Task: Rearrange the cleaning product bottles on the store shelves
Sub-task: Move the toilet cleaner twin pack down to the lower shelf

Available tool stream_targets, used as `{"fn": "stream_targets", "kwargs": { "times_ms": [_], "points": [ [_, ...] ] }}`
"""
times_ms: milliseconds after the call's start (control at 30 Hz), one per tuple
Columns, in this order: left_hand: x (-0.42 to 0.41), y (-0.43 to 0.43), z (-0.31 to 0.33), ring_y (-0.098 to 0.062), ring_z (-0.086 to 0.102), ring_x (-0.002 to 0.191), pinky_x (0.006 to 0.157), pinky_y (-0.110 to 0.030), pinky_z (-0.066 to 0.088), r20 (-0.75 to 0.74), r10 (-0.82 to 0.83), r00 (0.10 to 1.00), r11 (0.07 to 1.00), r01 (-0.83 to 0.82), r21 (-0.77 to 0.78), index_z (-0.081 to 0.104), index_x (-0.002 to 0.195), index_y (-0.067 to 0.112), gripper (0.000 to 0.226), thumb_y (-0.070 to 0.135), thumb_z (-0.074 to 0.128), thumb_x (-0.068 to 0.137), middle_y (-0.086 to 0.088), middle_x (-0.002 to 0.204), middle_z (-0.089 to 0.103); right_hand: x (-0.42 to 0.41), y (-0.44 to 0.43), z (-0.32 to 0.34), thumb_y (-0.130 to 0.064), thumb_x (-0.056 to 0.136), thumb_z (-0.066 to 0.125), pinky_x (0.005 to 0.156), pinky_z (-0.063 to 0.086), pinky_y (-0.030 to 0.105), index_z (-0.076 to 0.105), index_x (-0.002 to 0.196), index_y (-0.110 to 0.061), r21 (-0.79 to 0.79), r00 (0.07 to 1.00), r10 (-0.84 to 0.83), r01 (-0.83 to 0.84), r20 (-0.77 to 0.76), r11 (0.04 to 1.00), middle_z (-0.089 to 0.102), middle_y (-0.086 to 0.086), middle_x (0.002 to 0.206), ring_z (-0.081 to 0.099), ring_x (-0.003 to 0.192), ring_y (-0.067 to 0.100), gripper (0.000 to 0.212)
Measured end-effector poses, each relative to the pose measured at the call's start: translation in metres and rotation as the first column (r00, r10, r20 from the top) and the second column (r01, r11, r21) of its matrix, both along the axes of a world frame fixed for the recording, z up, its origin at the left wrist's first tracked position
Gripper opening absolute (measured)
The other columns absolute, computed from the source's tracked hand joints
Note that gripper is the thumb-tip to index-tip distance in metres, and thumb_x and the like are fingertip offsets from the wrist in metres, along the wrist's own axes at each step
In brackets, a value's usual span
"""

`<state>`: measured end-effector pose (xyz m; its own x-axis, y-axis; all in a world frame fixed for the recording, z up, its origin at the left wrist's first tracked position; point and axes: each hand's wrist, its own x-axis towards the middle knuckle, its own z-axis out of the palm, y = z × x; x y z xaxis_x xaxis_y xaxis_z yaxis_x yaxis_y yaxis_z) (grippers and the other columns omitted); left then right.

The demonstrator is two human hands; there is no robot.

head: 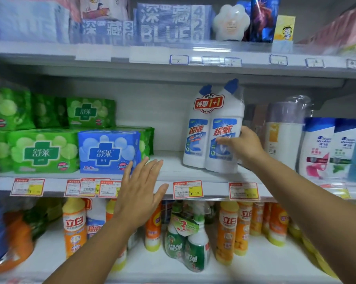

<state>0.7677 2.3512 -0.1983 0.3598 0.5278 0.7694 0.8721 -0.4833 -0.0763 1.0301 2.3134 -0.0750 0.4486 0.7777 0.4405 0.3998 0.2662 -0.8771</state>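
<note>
A shrink-wrapped twin pack of white toilet-cleaner bottles (pixel 211 128) with blue caps and a red "1+1" label stands upright on the middle shelf (pixel 173 173). My right hand (pixel 244 146) grips its right side from the side and behind. My left hand (pixel 140 193) hovers flat with fingers spread in front of the shelf edge, left of the pack, holding nothing. On the lower shelf stand orange-and-yellow cleaner bottles (pixel 228 232) and a green spray-bottle pack (pixel 187 238).
Green and blue pad packages (pixel 107 150) fill the middle shelf's left side. Shampoo bottles (pixel 320 148) and a wrapped white container (pixel 283 130) stand close on the right. Price tags (pixel 187 189) line the shelf edge. Tissue packs sit on the top shelf.
</note>
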Motion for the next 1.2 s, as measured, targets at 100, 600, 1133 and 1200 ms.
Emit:
{"fn": "stream_targets", "kwargs": {
  "times_ms": [100,600,1133,1200],
  "points": [
    [-0.001,-0.002,0.0,-0.019,0.023,0.14,0.115,-0.046,0.008,-0.006,-0.002,1.0,1.0,0.002,-0.003,0.026,0.144,0.021,0.061,0.056,0.016,0.094,-0.001,0.147,0.038,-0.004,-0.02,0.006,-0.013,0.074,0.079,0.062,0.059,0.035,0.06,0.107,-0.014,0.024,0.994,0.063,-0.061,-0.085,0.998,0.071,0.003,0.098,0.071,0.082,0.021,0.038],
    [-0.035,0.004,-0.009,-0.016,-0.005,0.144,0.116,-0.042,-0.006,-0.033,0.024,0.999,1.0,-0.024,-0.011,0.01,0.148,0.02,0.066,0.054,0.02,0.092,-0.003,0.157,0.01,-0.024,-0.156,-0.048,-0.014,0.074,0.073,0.078,0.055,0.042,0.064,0.109,-0.013,0.008,0.936,0.312,-0.315,-0.163,0.949,0.075,0.005,0.101,0.073,0.089,0.025,0.036],
    [-0.075,0.008,-0.01,-0.013,0.001,0.144,0.117,-0.039,0.001,-0.021,-0.007,1.0,0.999,0.006,-0.037,0.015,0.148,0.028,0.058,0.048,0.023,0.094,0.005,0.157,0.012,-0.069,-0.096,-0.237,-0.012,0.074,0.078,0.069,0.05,0.016,0.059,0.107,-0.038,-0.187,0.939,0.286,-0.251,0.193,0.95,0.068,-0.027,0.095,0.064,0.085,-0.007,0.046],
    [-0.078,0.01,-0.01,-0.013,0.003,0.144,0.117,-0.039,0.001,-0.021,-0.033,0.999,0.999,0.033,-0.029,0.016,0.148,0.028,0.055,0.046,0.025,0.096,0.006,0.156,0.014,-0.075,-0.078,-0.246,-0.014,0.075,0.078,0.073,0.055,0.026,0.056,0.106,-0.043,-0.171,0.941,0.265,-0.232,0.21,0.958,0.069,-0.023,0.097,0.065,0.087,-0.004,0.048]
  ]
}}
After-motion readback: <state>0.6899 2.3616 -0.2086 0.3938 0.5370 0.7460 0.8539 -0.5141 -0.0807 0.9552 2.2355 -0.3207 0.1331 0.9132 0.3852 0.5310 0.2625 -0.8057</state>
